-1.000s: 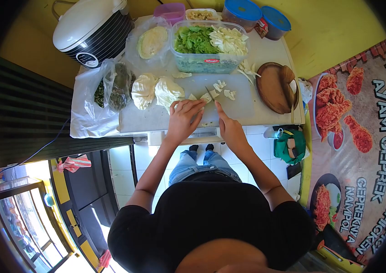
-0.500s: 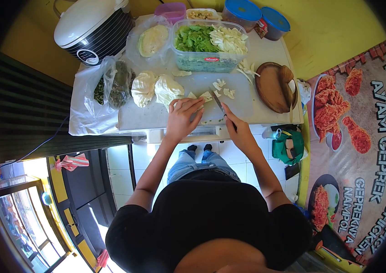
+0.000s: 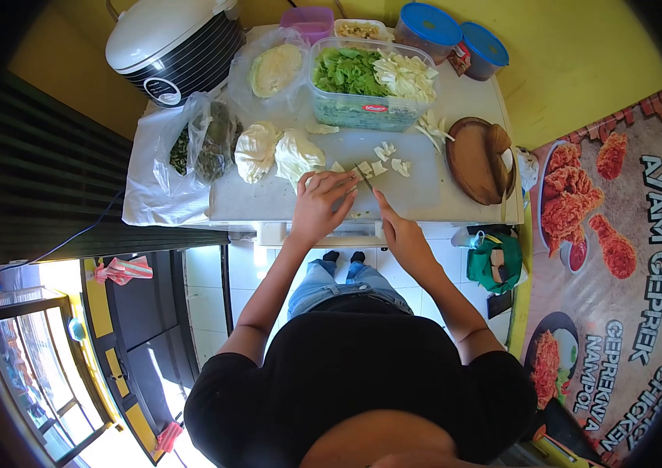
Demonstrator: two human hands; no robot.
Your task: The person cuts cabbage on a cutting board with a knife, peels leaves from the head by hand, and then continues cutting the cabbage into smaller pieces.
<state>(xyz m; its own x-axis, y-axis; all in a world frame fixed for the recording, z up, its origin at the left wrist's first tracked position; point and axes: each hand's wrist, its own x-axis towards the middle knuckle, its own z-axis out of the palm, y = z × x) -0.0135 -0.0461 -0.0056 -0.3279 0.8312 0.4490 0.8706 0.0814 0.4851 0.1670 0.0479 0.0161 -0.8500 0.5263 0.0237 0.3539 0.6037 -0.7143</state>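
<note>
My right hand [image 3: 403, 240] is wrapped round the handle of a knife [image 3: 366, 180], its blade lying across pale cabbage pieces [image 3: 378, 167] on a thin translucent cutting board [image 3: 420, 189]. Just left of the blade, my left hand [image 3: 322, 209] presses a cabbage leaf [image 3: 339, 167] down with bent fingers, which partly cover it. Small cut bits of cabbage [image 3: 400, 167] lie to the right of the knife. Two larger cabbage chunks, one whitish [image 3: 256, 152] and one beside it [image 3: 298, 156], rest beyond my left hand.
Behind the board stands a clear tub [image 3: 374, 117] of green leaves and cut cabbage. A wooden mortar [image 3: 469, 164] is at the right; bagged greens [image 3: 210, 148], a bagged cabbage [image 3: 275, 70] and a rice cooker [image 3: 175, 51] are at the left. Blue-lidded containers [image 3: 428, 27] stand at the back.
The knife has shifted left relative to the cabbage, close to my left fingers, and another cut piece lies to its right. The whole view has shifted slightly.
</note>
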